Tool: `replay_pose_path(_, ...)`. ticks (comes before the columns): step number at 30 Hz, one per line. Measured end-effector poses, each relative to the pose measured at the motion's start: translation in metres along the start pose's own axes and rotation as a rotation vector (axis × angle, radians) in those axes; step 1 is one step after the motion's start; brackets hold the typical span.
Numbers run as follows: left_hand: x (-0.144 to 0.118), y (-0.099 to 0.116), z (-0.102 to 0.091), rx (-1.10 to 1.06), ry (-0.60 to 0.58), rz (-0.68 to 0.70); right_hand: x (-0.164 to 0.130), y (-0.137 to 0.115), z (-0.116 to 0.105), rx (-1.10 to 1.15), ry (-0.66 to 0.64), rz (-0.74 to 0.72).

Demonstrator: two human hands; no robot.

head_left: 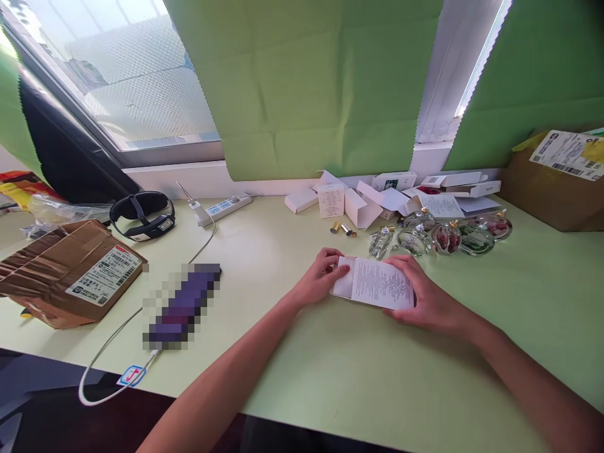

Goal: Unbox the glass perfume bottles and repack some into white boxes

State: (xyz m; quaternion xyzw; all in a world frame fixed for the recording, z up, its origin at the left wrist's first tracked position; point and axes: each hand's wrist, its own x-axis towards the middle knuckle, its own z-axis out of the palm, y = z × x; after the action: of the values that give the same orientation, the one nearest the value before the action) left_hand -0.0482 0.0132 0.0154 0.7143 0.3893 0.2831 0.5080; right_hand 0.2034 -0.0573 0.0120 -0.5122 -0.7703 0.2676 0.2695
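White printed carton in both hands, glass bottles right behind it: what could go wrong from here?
Both the left hand and the right hand grip the white printed carton on the table.
1. The glass bottles sit close behind it; a backward push could knock them together.
2. The small gold caps lie loose nearby and might roll if bumped.
3. Pressing hard could crease the thin carton.

Small packing workroom, makeshift. Pale green counter [292, 352] set under a window [127, 75] half covered by green paper sheets [306, 82]. Heap of small white cartons [377, 198], some flattened. Cluster of round glass perfume bottles [443, 236]. Labelled cardboard shipping boxes [70, 270] at both ends. White power strip [224, 207] by the sill.
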Motion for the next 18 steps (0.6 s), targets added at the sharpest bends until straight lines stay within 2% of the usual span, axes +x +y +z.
replay_pose_path(6,0.003,0.001,-0.017,-0.214,0.080,-0.080,-0.001,0.007,-0.007,-0.042,-0.014,0.037)
replay_pose_path(11,0.006,-0.005,-0.030,-0.199,-0.015,-0.149,-0.008,0.013,-0.024,-0.133,-0.096,0.094)
replay_pose_path(15,0.007,-0.008,-0.030,-0.161,-0.023,-0.147,-0.028,0.025,-0.041,-0.209,-0.124,0.123)
replay_pose_path(18,0.008,-0.011,-0.032,-0.115,0.011,-0.136,-0.053,0.044,-0.056,-0.253,-0.081,0.182)
